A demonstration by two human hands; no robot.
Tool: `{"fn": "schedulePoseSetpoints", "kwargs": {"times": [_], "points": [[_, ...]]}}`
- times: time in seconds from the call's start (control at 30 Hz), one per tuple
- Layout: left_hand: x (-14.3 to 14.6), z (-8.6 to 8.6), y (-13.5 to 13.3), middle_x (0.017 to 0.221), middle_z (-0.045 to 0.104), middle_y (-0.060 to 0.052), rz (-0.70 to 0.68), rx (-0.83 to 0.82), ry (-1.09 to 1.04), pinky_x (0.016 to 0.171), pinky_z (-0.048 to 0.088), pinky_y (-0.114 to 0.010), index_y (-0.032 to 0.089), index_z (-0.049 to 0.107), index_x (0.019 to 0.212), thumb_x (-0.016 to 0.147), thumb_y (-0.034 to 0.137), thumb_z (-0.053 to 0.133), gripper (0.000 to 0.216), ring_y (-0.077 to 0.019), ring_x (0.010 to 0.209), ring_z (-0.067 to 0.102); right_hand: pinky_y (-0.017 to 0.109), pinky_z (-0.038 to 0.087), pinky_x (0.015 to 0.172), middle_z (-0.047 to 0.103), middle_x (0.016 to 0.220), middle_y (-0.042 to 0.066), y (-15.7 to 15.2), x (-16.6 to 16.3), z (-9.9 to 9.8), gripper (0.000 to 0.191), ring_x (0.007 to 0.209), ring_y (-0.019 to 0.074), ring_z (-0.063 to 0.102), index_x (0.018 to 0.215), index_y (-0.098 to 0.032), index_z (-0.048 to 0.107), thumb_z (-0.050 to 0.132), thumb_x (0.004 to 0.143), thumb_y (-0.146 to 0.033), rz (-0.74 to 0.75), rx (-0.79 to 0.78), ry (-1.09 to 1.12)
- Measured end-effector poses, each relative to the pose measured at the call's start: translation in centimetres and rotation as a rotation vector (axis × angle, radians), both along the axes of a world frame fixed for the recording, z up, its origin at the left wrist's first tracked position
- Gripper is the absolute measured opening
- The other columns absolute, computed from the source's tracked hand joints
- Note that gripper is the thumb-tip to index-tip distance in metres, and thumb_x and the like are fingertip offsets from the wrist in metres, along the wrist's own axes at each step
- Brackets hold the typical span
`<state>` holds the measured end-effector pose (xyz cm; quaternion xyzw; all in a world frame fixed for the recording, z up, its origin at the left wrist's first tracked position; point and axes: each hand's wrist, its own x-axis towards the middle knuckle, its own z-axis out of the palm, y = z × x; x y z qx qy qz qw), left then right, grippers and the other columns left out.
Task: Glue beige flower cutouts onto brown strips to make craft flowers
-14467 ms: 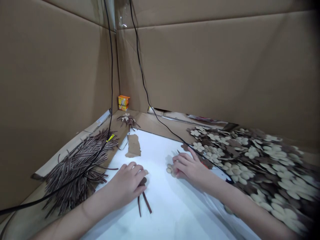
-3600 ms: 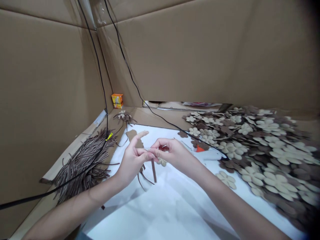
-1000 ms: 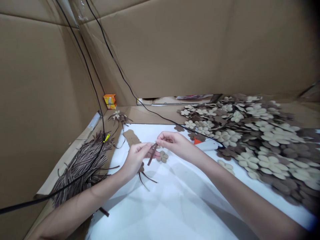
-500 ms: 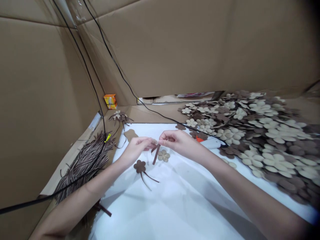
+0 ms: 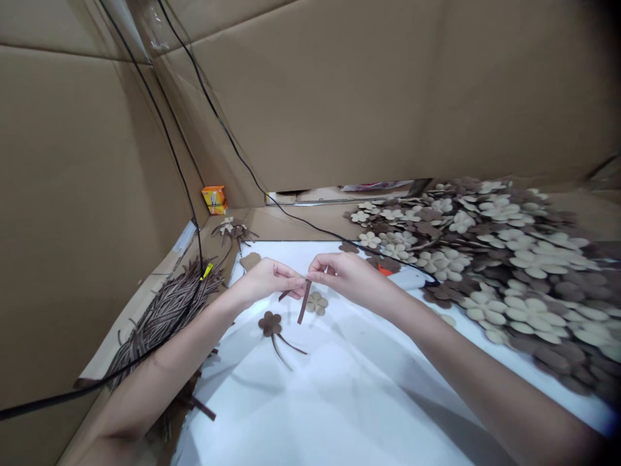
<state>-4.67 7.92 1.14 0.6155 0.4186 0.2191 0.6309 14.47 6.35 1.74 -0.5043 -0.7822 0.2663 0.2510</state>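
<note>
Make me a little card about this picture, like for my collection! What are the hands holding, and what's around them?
Left hand: pinching a brown strip
Right hand: pinching the brown strip too
Close by: beige flower cutout, brown flower cutout with two thin stems
Right side: big pile of flower cutouts
Left side: heap of brown strips
Underneath: white sheet

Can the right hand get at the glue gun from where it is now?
Probably yes. The glue gun lies just past the right hand on the white sheet, with only a black cable running along it. The fingers would first have to release the brown strip.
</note>
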Motion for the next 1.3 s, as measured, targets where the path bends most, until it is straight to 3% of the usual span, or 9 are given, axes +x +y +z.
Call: {"fn": "schedulePoseSetpoints", "kwargs": {"times": [0.13,0.27,0.47,0.63,0.7,0.87,1.03,1.3], "points": [[0.0,0.7,-0.4,0.075,0.070,-0.007,-0.025,0.082,0.016,0.074,0.048,-0.029,0.012,0.072,0.079,0.068,0.047,0.065,0.038,-0.0178,0.073,0.063,0.022,0.030,0.050,0.059,0.060,-0.002,0.1,-0.1,-0.4,0.019,0.055,0.0128,0.047,0.068,-0.022,0.065,0.053,0.077,-0.033,-0.011,-0.012,0.011],[0.3,0.4,-0.8,0.078,0.070,-0.008,0.020,0.043,-0.026,0.077,0.047,-0.029,0.012,0.071,0.080,0.065,0.046,0.067,0.037,-0.0171,0.075,0.064,0.022,0.031,0.050,0.060,0.062,-0.002,0.0,-0.3,-0.6,0.019,0.054,0.0121,0.047,0.070,-0.020,0.063,0.051,0.078,-0.031,-0.018,-0.032,0.033],[-0.2,0.7,-0.3,0.073,0.069,-0.009,0.072,0.098,0.032,0.060,0.046,-0.024,0.010,0.069,0.078,0.071,0.053,0.059,0.044,-0.0139,0.058,0.062,0.022,0.031,0.051,0.057,0.062,-0.002,-0.8,-0.1,-0.5,0.023,0.057,0.0123,0.046,0.072,-0.019,0.062,0.050,0.079,-0.036,-0.033,-0.045,0.073],[0.0,1.0,-0.2,0.076,0.069,-0.008,-0.083,0.151,0.114,0.059,0.044,-0.022,0.011,0.071,0.079,0.072,0.051,0.059,0.042,-0.0142,0.062,0.063,0.022,0.031,0.050,0.057,0.061,-0.002,-1.3,0.0,-0.6,0.023,0.055,0.0120,0.046,0.072,-0.018,0.063,0.049,0.080,-0.036,-0.033,-0.064,0.096],[0.3,0.7,-0.4,0.074,0.069,-0.007,-0.118,0.167,0.113,0.061,0.044,-0.022,0.012,0.071,0.078,0.071,0.049,0.060,0.040,-0.0142,0.066,0.062,0.021,0.032,0.051,0.058,0.063,-0.001,-1.5,0.1,-0.6,0.023,0.058,0.0123,0.048,0.072,-0.018,0.063,0.049,0.080,-0.035,-0.035,-0.072,0.108],[0.9,0.0,-1.4,0.067,0.068,-0.007,-0.059,0.107,0.072,0.063,0.046,-0.024,0.010,0.069,0.068,0.064,0.042,0.068,0.032,-0.0139,0.063,0.059,0.022,0.032,0.052,0.059,0.063,-0.001,-2.3,-0.1,-1.0,0.023,0.058,0.0124,0.048,0.071,-0.018,0.062,0.050,0.079,-0.036,-0.096,-0.087,0.124],[1.2,-0.5,-2.4,0.066,0.067,-0.007,-0.059,0.137,0.071,0.061,0.045,-0.023,0.010,0.066,0.064,0.068,0.040,0.065,0.030,-0.0131,0.063,0.059,0.022,0.032,0.052,0.060,0.062,-0.002,-3.3,-0.4,-2.2,0.023,0.057,0.0123,0.049,0.071,-0.019,0.061,0.050,0.079,-0.037,-0.179,-0.096,0.141],[1.7,-3.4,-2.7,0.055,0.055,0.003,0.039,0.314,0.341,0.046,0.034,-0.018,0.015,0.056,0.067,0.076,0.035,0.049,0.023,-0.0085,0.048,0.048,0.023,0.033,0.052,0.060,0.061,-0.002,-4.1,-0.6,-4.6,0.026,0.056,0.0123,0.051,0.068,-0.019,0.060,0.046,0.079,-0.038,-0.284,-0.095,0.150]]}}
